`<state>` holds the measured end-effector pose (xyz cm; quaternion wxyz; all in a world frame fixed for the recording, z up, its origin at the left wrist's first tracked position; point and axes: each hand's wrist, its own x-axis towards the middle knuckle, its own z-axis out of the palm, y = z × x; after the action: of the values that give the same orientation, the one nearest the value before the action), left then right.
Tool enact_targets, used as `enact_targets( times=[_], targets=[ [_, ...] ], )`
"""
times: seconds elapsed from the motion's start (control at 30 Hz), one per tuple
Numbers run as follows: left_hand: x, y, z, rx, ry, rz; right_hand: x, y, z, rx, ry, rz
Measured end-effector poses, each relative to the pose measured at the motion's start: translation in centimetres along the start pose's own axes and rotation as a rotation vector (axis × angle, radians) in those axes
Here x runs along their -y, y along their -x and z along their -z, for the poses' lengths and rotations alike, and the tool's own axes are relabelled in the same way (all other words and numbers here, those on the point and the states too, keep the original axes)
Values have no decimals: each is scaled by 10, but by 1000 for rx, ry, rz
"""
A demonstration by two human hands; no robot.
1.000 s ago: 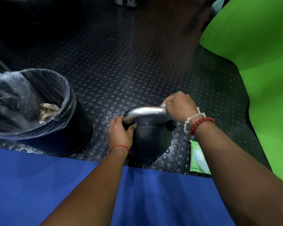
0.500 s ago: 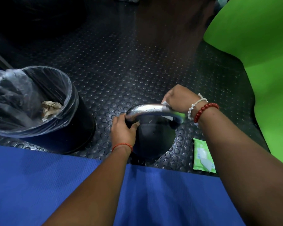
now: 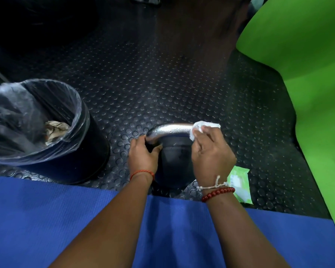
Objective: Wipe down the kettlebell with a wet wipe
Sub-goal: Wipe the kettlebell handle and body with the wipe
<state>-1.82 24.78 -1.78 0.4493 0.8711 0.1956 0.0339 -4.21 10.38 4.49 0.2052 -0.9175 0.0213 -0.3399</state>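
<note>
The left hand [image 3: 143,155] gripped the kettlebell [image 3: 175,158] at the left shoulder, where the handle [image 3: 170,129] curved down into the body; the thumb lay across the front of the body and the fingers curled round the far side. A red thread band [image 3: 142,173] circled the left wrist.

The right hand [image 3: 211,153] pinched a bunched white wet wipe [image 3: 204,126] between thumb and fingers and pressed it against the right end of the handle. The wipe covered that end of the handle, so the junction beneath it could not be seen. A white cord bracelet [image 3: 213,186] and a red bead bracelet [image 3: 218,193] sat on the right wrist.

The kettlebell stood upright on the black studded rubber floor [image 3: 143,84], between the two hands. Its body was dark; its handle was bright metal and ran left to right.

A green wipe pack [image 3: 240,183] lay flat on the floor just beside the kettlebell, to its right and partly behind the right wrist. A blue mat [image 3: 46,219] covered the near floor under both forearms. A black bin [image 3: 91,151] with a clear plastic liner [image 3: 17,113] stood to the left, near the kettlebell but apart from it; crumpled paper [image 3: 55,129] lay inside. A green mat [image 3: 307,74] occupied the right side.
</note>
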Motion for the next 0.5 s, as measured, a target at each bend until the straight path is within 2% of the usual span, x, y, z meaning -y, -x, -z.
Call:
enact_targets(
  times=[0.07,0.23,0.4,0.5],
  targets=[
    [-1,0,0,-4,-3,-3,4,0,-1,-46,-18,-66],
    [0,0,0,-2,-9,2,27,-4,-3,-144,-69,-381],
    [0,0,-1,-7,-20,-5,36,3,-4,-160,-67,-516],
    [0,0,-1,-6,-25,4,42,5,-10,-104,-265,-845]
  ],
)
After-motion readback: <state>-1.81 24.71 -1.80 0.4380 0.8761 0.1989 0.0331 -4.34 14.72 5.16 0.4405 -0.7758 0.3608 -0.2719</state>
